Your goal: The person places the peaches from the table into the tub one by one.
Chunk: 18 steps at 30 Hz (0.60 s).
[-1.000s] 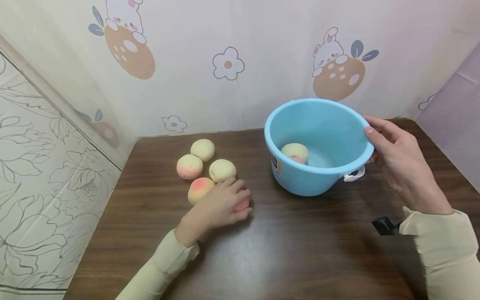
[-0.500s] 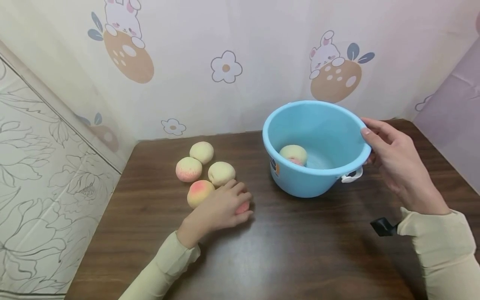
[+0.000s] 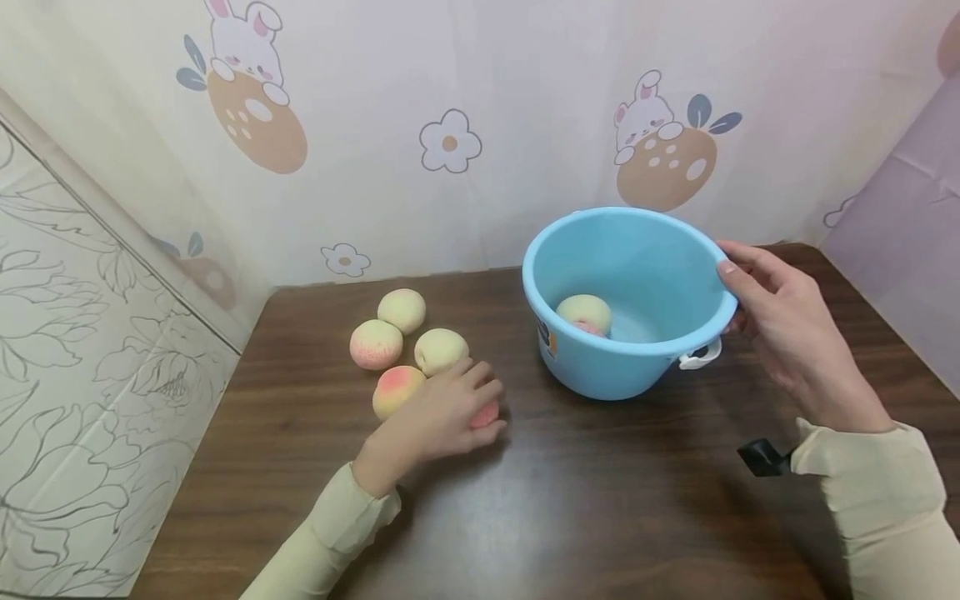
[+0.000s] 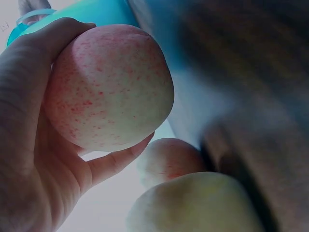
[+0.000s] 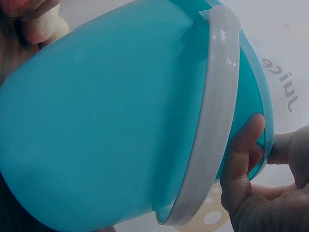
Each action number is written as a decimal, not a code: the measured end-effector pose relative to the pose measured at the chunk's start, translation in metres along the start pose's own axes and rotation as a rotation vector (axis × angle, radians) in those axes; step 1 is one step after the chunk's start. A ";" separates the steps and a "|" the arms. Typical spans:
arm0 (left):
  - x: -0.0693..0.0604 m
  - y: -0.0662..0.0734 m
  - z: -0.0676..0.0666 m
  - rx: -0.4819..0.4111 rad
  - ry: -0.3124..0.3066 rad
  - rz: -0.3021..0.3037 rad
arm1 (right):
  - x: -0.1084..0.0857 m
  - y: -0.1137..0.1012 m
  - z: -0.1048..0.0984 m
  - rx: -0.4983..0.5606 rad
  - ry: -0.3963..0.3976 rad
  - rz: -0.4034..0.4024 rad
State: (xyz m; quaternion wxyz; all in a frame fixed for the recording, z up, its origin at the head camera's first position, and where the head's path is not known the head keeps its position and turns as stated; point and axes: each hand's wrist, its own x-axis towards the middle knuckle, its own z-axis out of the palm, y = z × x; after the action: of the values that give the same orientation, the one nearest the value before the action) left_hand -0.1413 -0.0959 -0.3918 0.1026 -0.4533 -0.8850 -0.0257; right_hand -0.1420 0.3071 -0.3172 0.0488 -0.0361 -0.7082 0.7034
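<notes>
Peach in left hand; right hand grips bucket (blue).

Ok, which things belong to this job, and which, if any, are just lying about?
Seemingly the job's:
left hand, gripping a pinkish peach
right hand, holding blue bucket
single peach inside it
four peaches on the table

Probably background:
patterned curtain
black tab at right sleeve

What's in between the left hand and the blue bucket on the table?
Just bare brown tabletop lies between the left hand, which holds a peach, and the blue bucket. The head view shows that stretch.
</notes>
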 end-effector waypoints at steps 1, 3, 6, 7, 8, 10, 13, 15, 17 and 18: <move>0.001 0.000 -0.002 0.001 0.011 0.004 | 0.000 0.000 0.000 0.001 -0.001 -0.002; 0.004 0.000 -0.005 0.004 0.029 0.010 | 0.000 0.000 0.000 0.005 -0.002 -0.003; 0.008 0.000 -0.012 0.003 0.052 0.018 | -0.001 0.000 0.000 0.011 -0.003 -0.005; 0.009 0.000 -0.014 0.006 0.058 0.021 | -0.001 0.000 0.000 0.013 -0.003 -0.003; 0.011 0.000 -0.016 0.008 0.066 0.025 | -0.001 0.000 0.000 0.019 -0.004 -0.001; 0.013 0.001 -0.021 0.008 0.079 0.032 | -0.001 0.000 0.000 0.019 -0.004 0.005; 0.016 0.001 -0.027 0.009 0.092 0.039 | 0.000 0.000 0.000 0.020 -0.003 0.012; 0.018 0.001 -0.032 0.008 0.100 0.045 | 0.000 0.000 0.001 0.022 -0.003 0.012; 0.020 0.000 -0.036 0.008 0.109 0.052 | 0.000 0.000 0.001 0.026 -0.004 0.012; 0.022 0.000 -0.039 0.010 0.115 0.055 | 0.000 0.000 0.000 0.029 -0.004 0.012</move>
State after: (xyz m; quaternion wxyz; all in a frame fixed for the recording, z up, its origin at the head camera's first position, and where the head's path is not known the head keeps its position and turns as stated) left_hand -0.1477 -0.0843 -0.3496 0.1563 -0.4747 -0.8650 -0.0443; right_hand -0.1419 0.3067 -0.3175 0.0436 -0.0381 -0.6978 0.7140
